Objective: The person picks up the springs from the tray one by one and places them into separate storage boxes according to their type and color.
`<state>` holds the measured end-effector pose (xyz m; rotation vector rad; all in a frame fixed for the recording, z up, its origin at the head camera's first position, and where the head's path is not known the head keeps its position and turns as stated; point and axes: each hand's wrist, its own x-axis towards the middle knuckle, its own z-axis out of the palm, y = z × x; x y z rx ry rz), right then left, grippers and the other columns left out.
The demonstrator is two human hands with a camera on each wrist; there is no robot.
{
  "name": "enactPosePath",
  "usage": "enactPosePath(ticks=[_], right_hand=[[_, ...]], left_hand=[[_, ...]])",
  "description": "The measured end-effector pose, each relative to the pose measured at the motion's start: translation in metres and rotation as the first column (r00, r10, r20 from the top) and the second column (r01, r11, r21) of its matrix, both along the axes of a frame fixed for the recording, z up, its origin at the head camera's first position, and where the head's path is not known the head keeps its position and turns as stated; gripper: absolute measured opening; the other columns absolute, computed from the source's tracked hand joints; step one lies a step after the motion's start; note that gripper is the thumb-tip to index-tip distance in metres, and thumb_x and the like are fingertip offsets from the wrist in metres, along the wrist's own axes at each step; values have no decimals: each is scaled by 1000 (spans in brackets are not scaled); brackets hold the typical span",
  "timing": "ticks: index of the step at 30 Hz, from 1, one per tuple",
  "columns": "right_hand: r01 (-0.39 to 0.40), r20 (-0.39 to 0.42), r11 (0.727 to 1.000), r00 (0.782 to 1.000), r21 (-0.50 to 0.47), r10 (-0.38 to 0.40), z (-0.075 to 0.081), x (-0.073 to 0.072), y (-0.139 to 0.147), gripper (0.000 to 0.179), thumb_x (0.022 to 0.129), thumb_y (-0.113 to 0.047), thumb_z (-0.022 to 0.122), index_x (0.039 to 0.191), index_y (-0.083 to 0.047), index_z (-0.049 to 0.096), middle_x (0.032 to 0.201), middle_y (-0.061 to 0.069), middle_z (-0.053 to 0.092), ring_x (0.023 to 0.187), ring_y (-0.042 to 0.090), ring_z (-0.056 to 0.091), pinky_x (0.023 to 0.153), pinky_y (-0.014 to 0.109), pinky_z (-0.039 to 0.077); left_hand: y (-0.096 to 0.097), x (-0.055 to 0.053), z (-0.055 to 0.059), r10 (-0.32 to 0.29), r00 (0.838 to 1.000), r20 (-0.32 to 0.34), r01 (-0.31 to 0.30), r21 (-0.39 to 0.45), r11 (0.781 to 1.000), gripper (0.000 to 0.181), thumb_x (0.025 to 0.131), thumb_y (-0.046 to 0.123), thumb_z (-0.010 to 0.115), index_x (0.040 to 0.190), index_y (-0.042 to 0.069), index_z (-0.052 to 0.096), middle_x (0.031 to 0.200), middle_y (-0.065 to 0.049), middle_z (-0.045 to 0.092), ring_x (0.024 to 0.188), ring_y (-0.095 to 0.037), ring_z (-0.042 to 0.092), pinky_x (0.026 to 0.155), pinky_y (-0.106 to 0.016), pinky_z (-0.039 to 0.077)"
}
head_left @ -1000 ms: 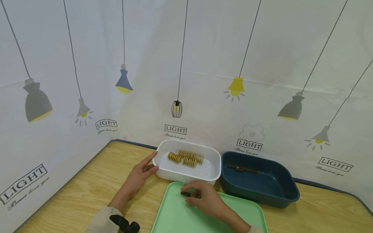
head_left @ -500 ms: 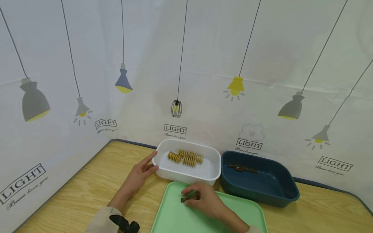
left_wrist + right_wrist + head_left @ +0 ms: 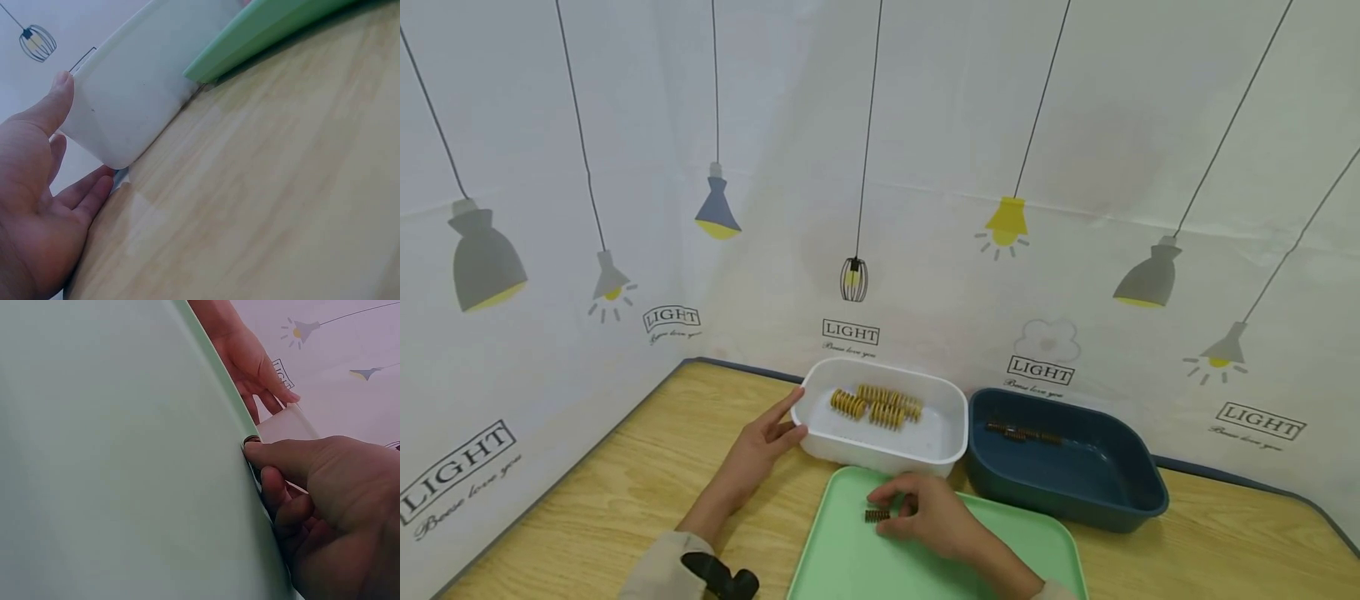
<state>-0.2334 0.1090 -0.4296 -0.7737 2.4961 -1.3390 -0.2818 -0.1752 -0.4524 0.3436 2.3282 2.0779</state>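
Note:
My left hand [image 3: 763, 437] rests against the left end of a white plastic container [image 3: 880, 450], its fingers and thumb extended along the wall and rim; the left wrist view shows the thumb at the rim and lower fingers near the base. In that container lie several yellow coil springs [image 3: 887, 416]. Over the light green tray [image 3: 850, 567], my right hand [image 3: 928, 515] holds a small dark coil spring [image 3: 877, 516] between thumb and index finger, low at the tray's surface. The right wrist view shows the thumb tip on the spring [image 3: 252, 439]; the other fingers curl behind.
A dark blue container [image 3: 1112, 467] stands right of the white one, with several thin brown springs [image 3: 1022, 433] inside. Both containers stand behind the tray on a wood-grain table [image 3: 625, 467]. A white sheet printed with lamps [image 3: 940, 275] hangs close behind the containers.
The dark spring has shifted slightly toward me and now sits lower between the right thumb and index finger. My left hand and both containers stay in place.

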Motion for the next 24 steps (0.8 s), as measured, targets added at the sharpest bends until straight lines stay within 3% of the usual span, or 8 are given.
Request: enactPosePath(ticks=[11,24], right_hand=[[4,57,999,998,-47,-1,-5,-1,3,22,75,-14,82,95,-12,74,84,0,63,54,10,55,45,25,49],[-29,18,999,999,-32,29,-3,0,3,12,77,-13,80,89,-13,77,77,-6,69,49,8,54,43,25,49]], left_hand=[[1,1,1,3,1000,4,-2,-11,1000,60,94,28,62,148,31,37,154,3,27,130,-25,43,105,-40,37],[1,-1,0,0,1000,2,0,-5,1000,60,94,26,62,149,30,36,155,0,26,129,-28,44,104,-39,38]])
